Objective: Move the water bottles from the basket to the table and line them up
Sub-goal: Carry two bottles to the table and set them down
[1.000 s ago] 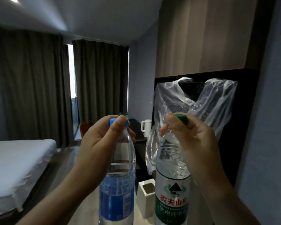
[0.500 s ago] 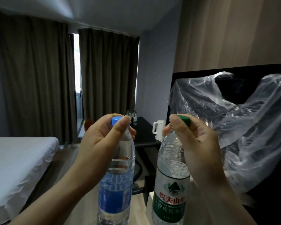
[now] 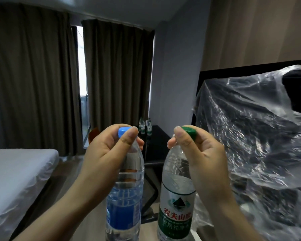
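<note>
Two upright clear bottles, blue-labelled bottle (image 3: 123,197) and green-labelled bottle (image 3: 176,202), necks pinched

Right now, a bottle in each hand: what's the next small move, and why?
Probably carry both forward to the dark table and set them beside the two bottles standing there. Left hand grips the blue bottle, right hand the green bottle, both by the neck, upright; the table lies well ahead.
</note>
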The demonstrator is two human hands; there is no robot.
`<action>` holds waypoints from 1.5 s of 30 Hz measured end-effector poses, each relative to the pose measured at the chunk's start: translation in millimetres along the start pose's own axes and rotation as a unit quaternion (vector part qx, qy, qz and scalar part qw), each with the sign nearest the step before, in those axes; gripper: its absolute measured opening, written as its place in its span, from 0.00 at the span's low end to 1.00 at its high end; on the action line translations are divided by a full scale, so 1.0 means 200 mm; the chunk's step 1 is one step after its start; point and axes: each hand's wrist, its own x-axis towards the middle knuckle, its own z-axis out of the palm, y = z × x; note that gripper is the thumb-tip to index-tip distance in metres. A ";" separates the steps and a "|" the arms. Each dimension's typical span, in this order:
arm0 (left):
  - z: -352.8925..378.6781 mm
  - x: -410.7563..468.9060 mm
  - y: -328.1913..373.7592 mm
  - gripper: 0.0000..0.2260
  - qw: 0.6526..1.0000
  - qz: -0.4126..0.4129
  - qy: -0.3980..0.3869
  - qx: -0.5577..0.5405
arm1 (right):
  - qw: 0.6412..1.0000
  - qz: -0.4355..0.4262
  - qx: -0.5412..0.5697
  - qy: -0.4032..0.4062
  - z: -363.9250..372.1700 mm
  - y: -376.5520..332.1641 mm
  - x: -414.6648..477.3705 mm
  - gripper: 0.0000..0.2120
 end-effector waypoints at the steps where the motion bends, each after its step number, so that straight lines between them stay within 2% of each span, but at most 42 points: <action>1: 0.02 0.07 -0.04 0.13 1.000 -0.001 0.002 0.006 | 1.000 0.002 0.009 -0.003 0.01 0.06 0.07 0.13; 7: 0.08 0.41 -0.31 0.12 0.999 -0.004 0.031 0.026 | 0.999 0.006 0.043 -0.027 0.08 0.39 0.43 0.13; 15: 0.04 0.79 -0.76 0.12 0.998 -0.029 0.032 0.047 | 0.998 0.040 0.032 -0.034 0.30 0.85 0.74 0.11; 24: -0.19 1.33 -1.31 0.13 0.999 -0.029 -0.015 0.013 | 0.999 0.033 -0.008 0.004 0.77 1.33 1.13 0.09; 31: -0.37 1.71 -1.71 0.14 0.998 -0.065 -0.021 -0.010 | 0.998 0.050 -0.014 0.043 1.10 1.69 1.35 0.10; 40: -0.43 2.13 -2.22 0.15 0.996 -0.084 -0.015 0.005 | 0.994 0.100 0.003 0.031 1.36 2.23 1.67 0.07; 45: -0.38 2.41 -2.50 0.12 0.995 -0.095 -0.018 0.003 | 0.993 0.118 0.016 0.025 1.43 2.58 1.90 0.07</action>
